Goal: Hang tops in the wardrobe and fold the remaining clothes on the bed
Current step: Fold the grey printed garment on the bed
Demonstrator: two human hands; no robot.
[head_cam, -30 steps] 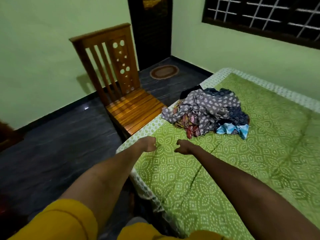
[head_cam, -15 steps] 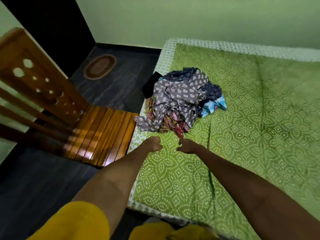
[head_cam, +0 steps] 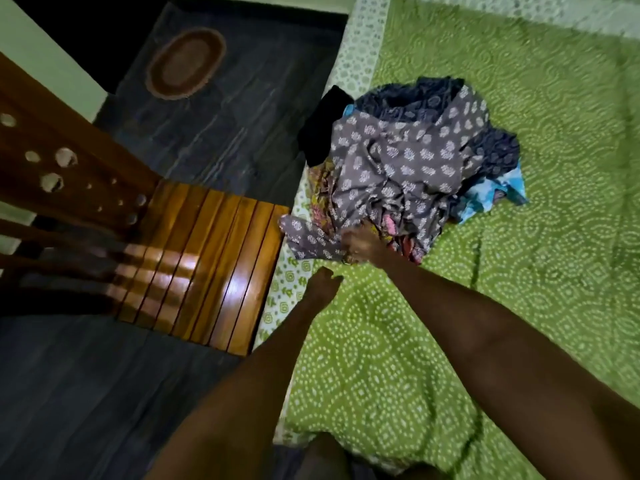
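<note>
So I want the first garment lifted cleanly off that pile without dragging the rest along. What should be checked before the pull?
1. Right hand on the grey printed garment: ok, it touches the near edge.
2. Grip closed on the fabric: cannot tell, the fingers are blurred.
3. Left hand free to help: ok, it holds nothing and sits short of the pile.
4. Grey garment lying on top: ok, it covers most of the pile.
5. Free of the other clothes: cannot tell, the multicoloured piece and dark blue garment are bunched under it.
6. Pile secure on the bed: not ok, the black garment hangs over the edge.
</note>
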